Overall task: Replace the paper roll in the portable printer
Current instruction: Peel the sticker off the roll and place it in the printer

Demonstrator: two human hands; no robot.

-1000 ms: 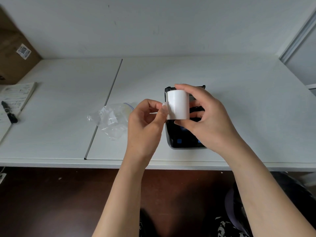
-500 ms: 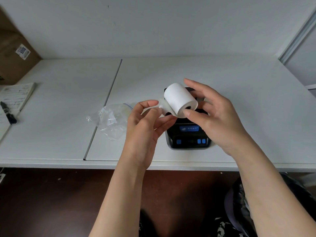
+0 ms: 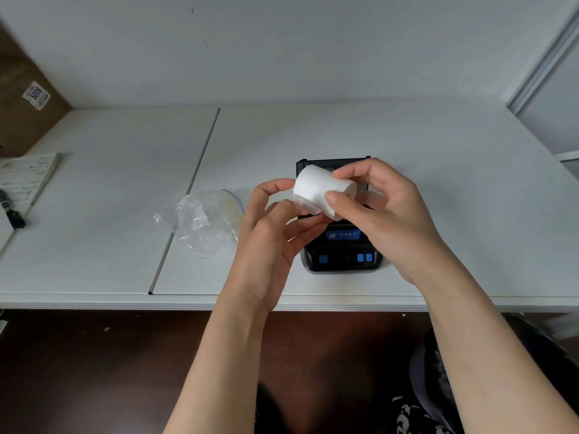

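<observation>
Hovering above the printer (image 3: 340,245) on the worktop (image 3: 438,170), the paper roll (image 3: 319,191) sits pinched in the right hand (image 3: 385,214); the left hand (image 3: 269,233) seemingly pinches its loose end. Light, crushable, prone to unwinding: best held across the ends.

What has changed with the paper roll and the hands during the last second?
The right hand has turned the paper roll from upright to lying tilted. The left hand keeps pinching its loose end. The portable printer and plastic bag stayed in place.
</observation>
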